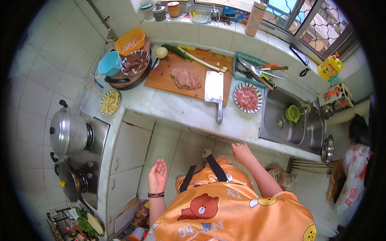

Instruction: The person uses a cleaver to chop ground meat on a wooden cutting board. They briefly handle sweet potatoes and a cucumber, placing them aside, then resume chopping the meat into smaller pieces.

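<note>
My left hand (pixel 157 176), palm up with a beaded bracelet at the wrist, is in the air left of my body and holds nothing. My right hand (pixel 241 153) hovers just off the front edge of the counter with fingers bent; nothing shows in it. Beyond it a cleaver (pixel 214 90) lies on the wooden cutting board (pixel 159 76), its handle over the board's edge. Minced meat (pixel 186 79) sits mid-board, with a green onion (pixel 202 61), a cucumber (pixel 175 51) and garlic cloves (pixel 223 69) behind. A plate of sliced meat (pixel 248 98) stands right of the board.
At left are a plate of pale strips (pixel 110 102), a bowl of dark red slices (pixel 135 62), a blue basin (pixel 109 63) and an orange basket (pixel 129 41). A teal rack (pixel 244 55) holds knives beside the steel sink (pixel 276 129). Pots (pixel 68 131) stand on the stove (pixel 102 135).
</note>
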The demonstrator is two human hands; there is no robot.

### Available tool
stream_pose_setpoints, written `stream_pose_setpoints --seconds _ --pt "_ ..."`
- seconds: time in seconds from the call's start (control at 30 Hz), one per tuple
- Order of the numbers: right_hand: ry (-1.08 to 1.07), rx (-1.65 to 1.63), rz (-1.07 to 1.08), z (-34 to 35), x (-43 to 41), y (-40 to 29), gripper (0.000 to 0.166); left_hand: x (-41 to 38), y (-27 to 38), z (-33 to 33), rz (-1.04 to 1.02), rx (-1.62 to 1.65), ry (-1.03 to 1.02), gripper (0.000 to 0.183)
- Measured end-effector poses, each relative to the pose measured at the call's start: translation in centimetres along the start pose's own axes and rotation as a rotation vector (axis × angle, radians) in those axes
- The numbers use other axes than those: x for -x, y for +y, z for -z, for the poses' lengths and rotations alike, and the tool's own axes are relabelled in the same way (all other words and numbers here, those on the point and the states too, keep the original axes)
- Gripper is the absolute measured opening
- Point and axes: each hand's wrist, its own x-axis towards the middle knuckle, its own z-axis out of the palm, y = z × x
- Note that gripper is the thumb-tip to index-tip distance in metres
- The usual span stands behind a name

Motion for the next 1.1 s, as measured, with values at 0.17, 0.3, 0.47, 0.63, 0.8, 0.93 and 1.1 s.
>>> stream_pose_setpoints --seconds 0.17,0.3,0.47,0.63,0.8,0.93,1.1 --pt "-0.004 0.061 0.034 4.1 -4.4 -0.8 0.033 -3.5 2.0 -3.3 -0.022 -0.117 0.028 0.025" --pt "0.028 -0.014 0.021 5.8 -6.1 -2.1 0.032 -7.5 4.2 -3.9 -0.032 -0.317 0.059 0.024" --pt "0.077 -0.137 -0.136 6.2 -7.5 -3.4 0.029 -16.1 8.4 -8.7 -0.048 -0.658 -0.039 0.024" --pt "0.185 -0.268 -0.336 8.9 -10.4 -6.7 0.028 -25.3 12.9 -18.5 -0.11 -0.969 -0.304 0.022" --pt "0.339 -0.373 -0.345 12.8 -13.2 -11.2 0.025 -33.7 14.5 -26.4 -0.204 -1.169 -0.566 0.019" --pt "0.348 -0.458 -0.467 13.1 -13.8 -11.9 0.022 -35.7 14.0 -30.8 -0.175 -1.213 -0.595 0.019" --pt "0.328 -0.435 -0.559 13.5 -14.6 -9.8 0.017 -37.1 11.2 -31.1 -0.106 -1.223 -0.633 0.02"
